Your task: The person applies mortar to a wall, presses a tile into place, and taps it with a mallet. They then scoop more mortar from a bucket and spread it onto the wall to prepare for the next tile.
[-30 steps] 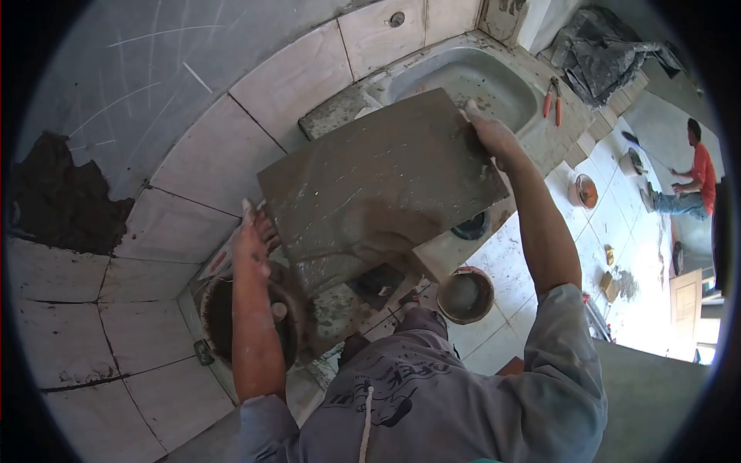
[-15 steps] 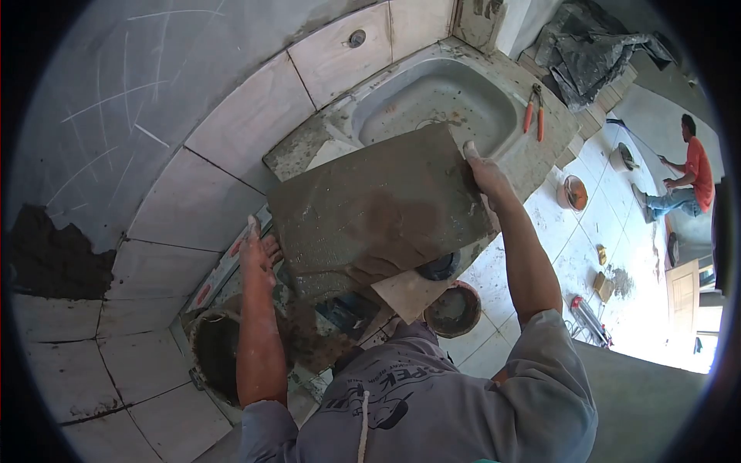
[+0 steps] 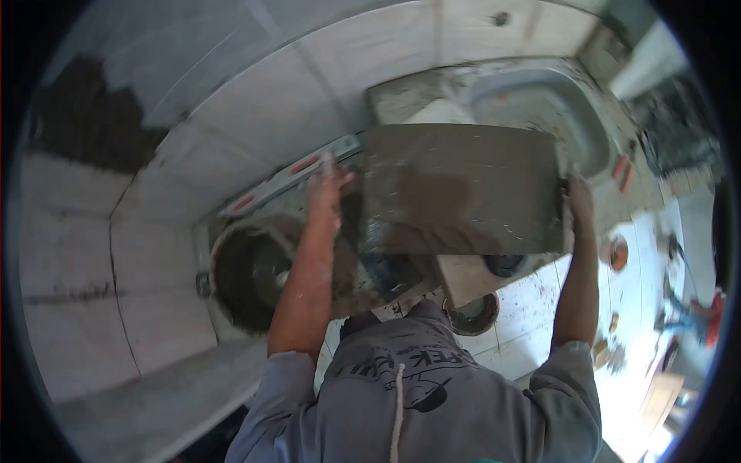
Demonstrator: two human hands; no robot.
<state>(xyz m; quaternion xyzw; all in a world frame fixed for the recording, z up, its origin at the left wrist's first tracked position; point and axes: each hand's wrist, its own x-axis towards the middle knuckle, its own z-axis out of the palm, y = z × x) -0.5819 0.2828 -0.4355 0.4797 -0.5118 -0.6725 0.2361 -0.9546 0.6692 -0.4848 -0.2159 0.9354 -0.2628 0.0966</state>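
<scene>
I hold a large rectangular tile flat in front of me, its upturned face smeared with wet grey mortar. My left hand grips its left edge and my right hand grips its right edge. Below the tile, a round bucket of dark mortar stands on the floor to the left. The tiled wall rises ahead, with a dark patch of mortar at its upper left where no tile sits.
A grey basin lies beyond the tile at upper right. A level with red marks leans along the wall base. A small round tub and a pale tile piece lie on the spattered floor.
The view has swung right and blurred. The tile has turned from a slant to level, square in front of me. Both hands keep their grip on its edges.
</scene>
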